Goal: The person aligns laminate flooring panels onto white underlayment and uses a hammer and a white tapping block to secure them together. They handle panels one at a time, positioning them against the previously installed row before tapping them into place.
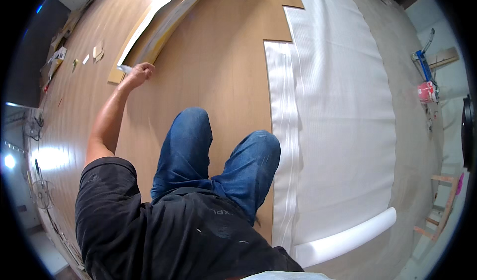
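Observation:
My left hand [142, 72] reaches to the upper left, fingers closed on the white wrapping at the near end of a long package [164, 27], which has white edges and a brownish, partly plastic-covered inside. It lies on light wood-look floor planks [213, 76]. What exactly is between my fingertips is too small to tell. My knees, in blue jeans, are bent over the planks. My right hand is out of sight.
White underlay [343, 106] runs along the stepped plank edge at right, with a white roll [348, 235] at its near end. A blue tool [423, 64], red bucket [427, 92] and wooden frame [437, 210] stand at far right. Fans [42, 193] and small scraps [98, 50] are at left.

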A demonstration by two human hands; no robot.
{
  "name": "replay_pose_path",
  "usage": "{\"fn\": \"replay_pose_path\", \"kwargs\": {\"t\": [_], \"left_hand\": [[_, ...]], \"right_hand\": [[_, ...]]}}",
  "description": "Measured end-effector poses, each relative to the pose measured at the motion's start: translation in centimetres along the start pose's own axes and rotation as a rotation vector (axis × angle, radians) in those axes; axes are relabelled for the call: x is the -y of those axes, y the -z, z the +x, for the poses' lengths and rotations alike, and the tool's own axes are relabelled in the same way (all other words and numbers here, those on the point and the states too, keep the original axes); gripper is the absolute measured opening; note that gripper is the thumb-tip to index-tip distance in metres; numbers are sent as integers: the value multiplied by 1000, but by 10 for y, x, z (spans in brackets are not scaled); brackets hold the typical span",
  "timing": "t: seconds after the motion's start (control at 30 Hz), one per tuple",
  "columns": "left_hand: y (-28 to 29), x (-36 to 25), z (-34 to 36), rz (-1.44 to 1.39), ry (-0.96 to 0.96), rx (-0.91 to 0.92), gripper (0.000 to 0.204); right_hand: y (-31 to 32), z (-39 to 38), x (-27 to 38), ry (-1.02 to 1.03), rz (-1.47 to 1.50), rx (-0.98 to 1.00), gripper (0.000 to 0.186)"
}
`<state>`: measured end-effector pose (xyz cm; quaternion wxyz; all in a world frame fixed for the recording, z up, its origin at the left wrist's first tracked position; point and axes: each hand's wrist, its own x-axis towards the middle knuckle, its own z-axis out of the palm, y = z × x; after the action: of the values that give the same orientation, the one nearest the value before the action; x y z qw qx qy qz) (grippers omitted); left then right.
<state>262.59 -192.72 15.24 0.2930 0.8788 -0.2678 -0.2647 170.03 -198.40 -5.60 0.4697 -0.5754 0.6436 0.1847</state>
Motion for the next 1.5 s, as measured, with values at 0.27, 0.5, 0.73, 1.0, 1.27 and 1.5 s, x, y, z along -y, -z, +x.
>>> {"fn": "replay_pose_path", "kwargs": {"t": [0.27,0.5,0.73,1.0,1.27,1.5], "left_hand": [[-6,-5,60,669,-111,-183,31],[44,26,142,637,249,-379,59],[39,85,258,370,463,-219,54],[-3,134,289,399,416,-187,28],[-80,96,256,526,80,-75,18],[-174,35,190,221,19,117,30]], "right_hand": [[8,4,35,-52,10,-32,26],[24,-28,42,51,-216,87,23],[92,-55,111,100,-1176,195,16],[125,-52,173,-467,159,-239,18],[172,-27,212,-371,303,-341,22],[165,-9,272,-389,389,-430,29]]}}
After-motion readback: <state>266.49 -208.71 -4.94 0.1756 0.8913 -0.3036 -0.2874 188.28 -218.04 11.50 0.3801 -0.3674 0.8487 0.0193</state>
